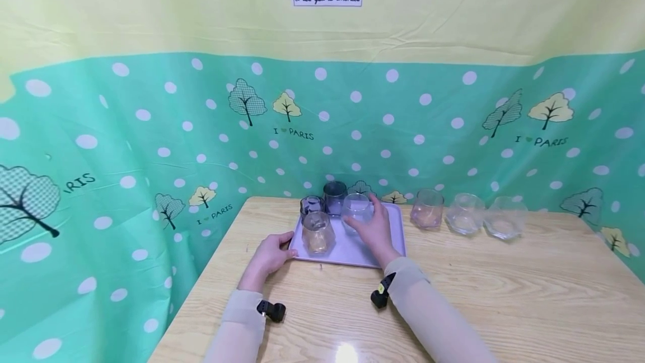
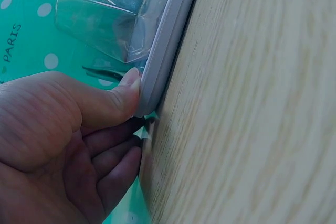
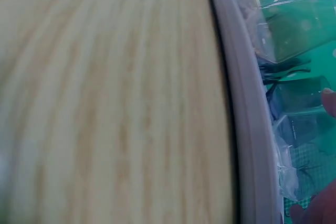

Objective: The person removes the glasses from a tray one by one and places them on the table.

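- The right hand [image 1: 375,228] reaches over the tray and wraps its fingers around a clear glass [image 1: 355,210] that stands on the tray's far middle part.
- The left hand [image 1: 269,255] lies at the tray's near left corner; in the left wrist view its thumb [image 2: 123,94] presses against the tray's rim while the other fingers curl underneath, at the edge of the surface.
- The lilac tray [image 1: 353,252] lies flat on the wooden surface [image 1: 504,296], near its far edge.
- On the tray stand three more glasses: an amber-tinted one [image 1: 317,232] at the near left, a small dark one [image 1: 311,204] behind it, and a grey-blue one [image 1: 335,196] at the back, just beside the held glass.
- To the right of the tray, off it, three glasses stand in a row on the surface: a pinkish one [image 1: 427,208], a clear one [image 1: 464,213] and a faceted clear one [image 1: 505,217].
- A green dotted cloth [image 1: 403,128] with trees hangs behind the surface.
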A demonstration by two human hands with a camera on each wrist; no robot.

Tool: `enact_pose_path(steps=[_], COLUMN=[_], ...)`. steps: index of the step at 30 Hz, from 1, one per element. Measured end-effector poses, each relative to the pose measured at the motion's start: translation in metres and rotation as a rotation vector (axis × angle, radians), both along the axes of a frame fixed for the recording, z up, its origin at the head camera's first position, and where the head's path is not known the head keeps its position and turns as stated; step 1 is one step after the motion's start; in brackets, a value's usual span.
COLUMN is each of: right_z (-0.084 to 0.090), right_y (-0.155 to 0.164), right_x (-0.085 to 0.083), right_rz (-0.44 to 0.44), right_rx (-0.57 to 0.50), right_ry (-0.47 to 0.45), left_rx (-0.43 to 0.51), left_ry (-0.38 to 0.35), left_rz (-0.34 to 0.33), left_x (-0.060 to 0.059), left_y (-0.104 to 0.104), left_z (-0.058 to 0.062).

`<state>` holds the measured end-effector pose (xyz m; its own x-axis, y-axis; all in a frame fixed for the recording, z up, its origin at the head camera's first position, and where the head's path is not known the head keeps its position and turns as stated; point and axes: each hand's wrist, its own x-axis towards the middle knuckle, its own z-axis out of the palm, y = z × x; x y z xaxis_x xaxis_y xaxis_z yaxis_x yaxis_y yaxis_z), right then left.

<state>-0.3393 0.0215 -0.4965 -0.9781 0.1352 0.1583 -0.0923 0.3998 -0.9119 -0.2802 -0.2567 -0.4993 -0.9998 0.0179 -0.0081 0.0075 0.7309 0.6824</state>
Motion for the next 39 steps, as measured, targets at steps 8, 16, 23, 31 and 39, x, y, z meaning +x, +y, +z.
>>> enact_pose_path(steps=[8,16,23,31,39], right_z=[-0.0011,-0.0030,-0.0042,-0.0062,-0.0061], right_y=[-0.0084,-0.0084,-0.0089,-0.0100,-0.0075], right_x=[-0.0067,-0.0094,-0.0092,-0.0083,-0.0069], right_rz=[-0.015,-0.026,-0.035,-0.051,-0.057], right_rx=[0.053,0.044,0.049,0.038,0.018], right_ry=[0.017,0.009,0.010,0.012,0.002], left_rx=[0.000,0.004,0.005,0.004,0.001], left_ry=[-0.008,-0.013,-0.012,-0.010,-0.001], left_rz=[0.012,0.018,0.020,0.012,0.008], left_x=[-0.0014,-0.0021,-0.0017,-0.0004,-0.0009], left_y=[0.0001,0.0018,0.0007,-0.0002,-0.0004], left_z=[-0.0011,-0.0009,-0.0017,-0.0007,0.0001])
